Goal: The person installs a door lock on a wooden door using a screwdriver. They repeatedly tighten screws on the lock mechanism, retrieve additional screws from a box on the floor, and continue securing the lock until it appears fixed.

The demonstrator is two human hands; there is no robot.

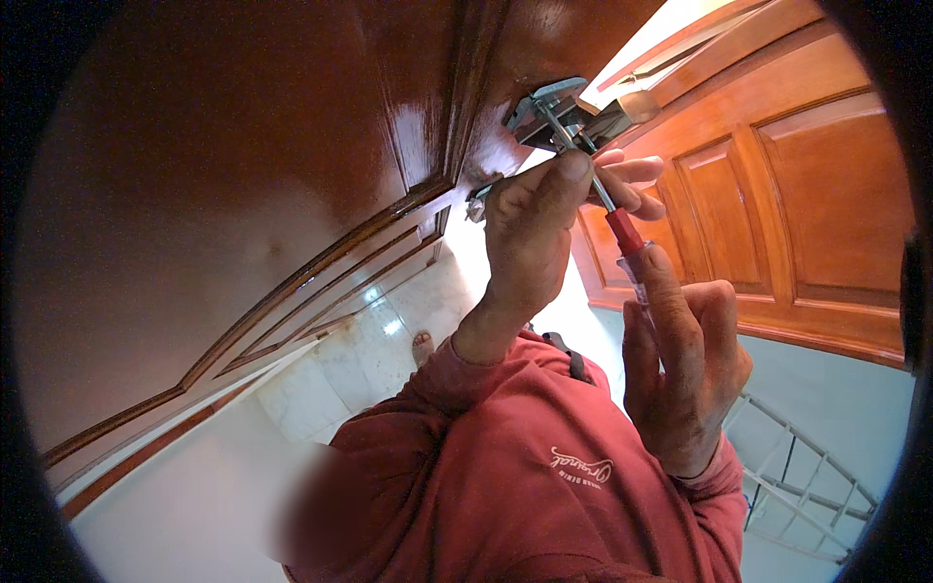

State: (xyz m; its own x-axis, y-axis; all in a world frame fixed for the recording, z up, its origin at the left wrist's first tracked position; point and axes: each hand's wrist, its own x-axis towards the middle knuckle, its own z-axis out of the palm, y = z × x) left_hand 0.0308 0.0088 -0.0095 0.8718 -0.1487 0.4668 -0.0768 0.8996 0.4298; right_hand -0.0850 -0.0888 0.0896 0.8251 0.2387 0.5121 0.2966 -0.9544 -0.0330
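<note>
A screwdriver [625,232] with a red and clear handle slants up toward the metal lock hardware [559,97] on the edge of a glossy brown wooden door. My right hand [685,364] grips its handle, with one finger lying along it. Up by the hardware, my left hand [530,228] has its thumb and fingers closed around the shaft, other fingers reaching out behind it. A metal door handle [622,117] sticks out to the right of the plate. Where the screwdriver's tip meets the hardware is too small to make out.
The brown door [243,165] fills the left side, with another metal fitting [476,201] lower on it. An orange-brown panelled door [739,185] stands at the right. A metal ladder [802,476] is at lower right. Pale floor tiles [360,360] and a foot [422,348] show below.
</note>
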